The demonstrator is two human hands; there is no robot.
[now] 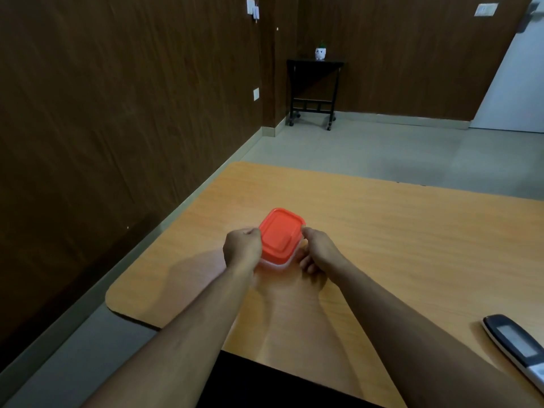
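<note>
A small square plastic container with an orange-red lid (281, 234) sits on the wooden table (382, 231), near its left side. The clear base shows as a pale rim under the lid's near edge. My left hand (243, 248) grips the container's left side, with the thumb at the lid's left edge. My right hand (318, 251) holds the right side, with the thumb tip on the lid's right corner and the fingers curled beneath. Both forearms reach in from the bottom of the view.
A remote control (515, 347) with a grey screen lies at the table's near right edge. The table's left edge borders a strip of floor and a brown panelled wall. Far back stands a black wheeled side table (313, 89) with a small white pot (321, 53).
</note>
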